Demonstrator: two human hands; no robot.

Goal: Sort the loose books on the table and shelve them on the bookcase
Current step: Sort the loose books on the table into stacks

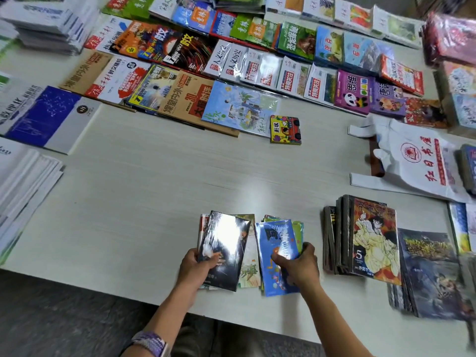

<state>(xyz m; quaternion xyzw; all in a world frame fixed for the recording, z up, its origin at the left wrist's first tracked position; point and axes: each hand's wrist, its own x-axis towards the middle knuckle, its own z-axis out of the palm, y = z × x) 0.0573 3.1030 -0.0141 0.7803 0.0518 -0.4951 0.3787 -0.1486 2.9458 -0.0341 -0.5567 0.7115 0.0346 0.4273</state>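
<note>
Near surface (154,191) edge: left hand (198,266) gripping glossy dark book (224,248), right hand (298,266) gripping blue book (277,243), each atop small pile; square edges, sort by series alongside manga stack (371,238) before shelving.

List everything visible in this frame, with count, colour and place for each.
dark glossy book: one, black with glare, near edge, in left hand
blue book: one, blue, near edge, in right hand
manga stack: one stack, orange cover on top, right of the blue book
small picture book: one, yellow and red, alone mid-table
rows of magazines: many, mixed colours, far side
white stacks: several, left edge
plastic bag: one, white with red print, right
table: one, pale
wristband: one, purple, left wrist
hands: left, right
</note>
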